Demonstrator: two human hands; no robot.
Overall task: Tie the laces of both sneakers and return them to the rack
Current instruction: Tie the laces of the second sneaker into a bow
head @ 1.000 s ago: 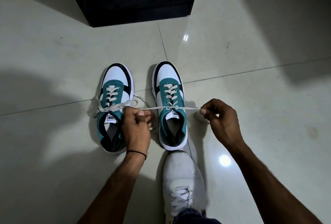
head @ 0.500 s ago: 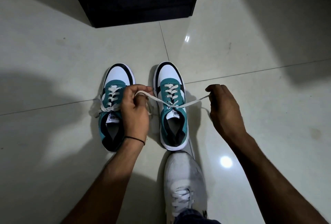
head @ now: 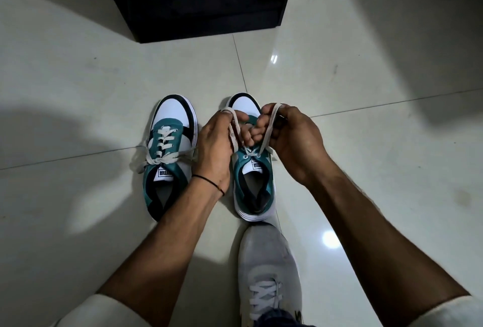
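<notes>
Both hands (head: 258, 141) above right sneaker (head: 254, 185)

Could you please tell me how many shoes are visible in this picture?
3: a teal sneaker on the floor at left, laces tied; its mate beside it, under both hands; a grey shoe on the person's foot, nearest the camera.
</notes>
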